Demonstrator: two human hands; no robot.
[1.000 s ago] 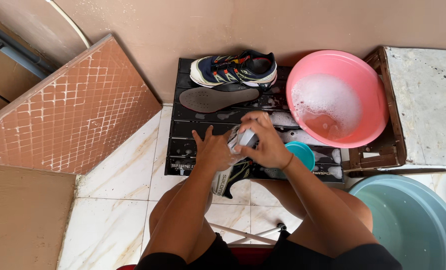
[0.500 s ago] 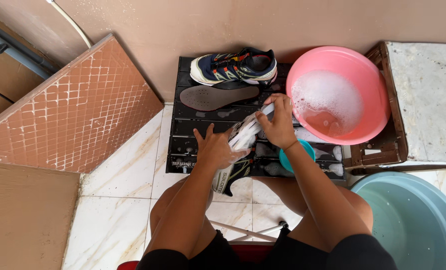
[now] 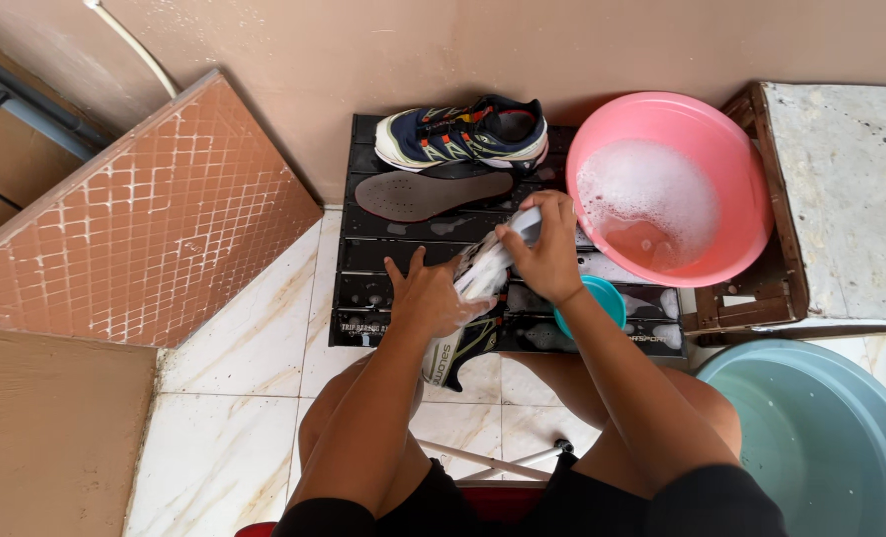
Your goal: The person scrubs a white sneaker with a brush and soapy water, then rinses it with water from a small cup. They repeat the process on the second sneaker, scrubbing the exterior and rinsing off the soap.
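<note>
On a black slatted plastic crate (image 3: 363, 293) set against the tan wall, a soapy white and grey sports shoe (image 3: 468, 298) is held down by the left hand (image 3: 425, 296), whose palm is pressed over it with the fingers spread, so the shoe is pinned rather than clenched. The right hand (image 3: 542, 249) is closed around a small pale scrubbing brush (image 3: 525, 225), which is laid against the upper end of the shoe; the shoe's heel end hangs over the crate's near edge, above the person's knees. Just beside the right wrist, a small round teal plastic cup (image 3: 602, 298) is seen on the crate. At the crate's far end, a second sports shoe in navy, white and orange (image 3: 463, 132) is stood on its sole against the wall, and a flat grey insole (image 3: 428, 192) is laid just in front of it. To the right, a round pink plastic basin (image 3: 731, 169) filled with sudsy water is propped against a brown wooden frame (image 3: 776, 249). Near the lower right corner, part of a large pale blue plastic tub (image 3: 821, 438) is seen on the white marble floor tiles (image 3: 254, 348).
</note>
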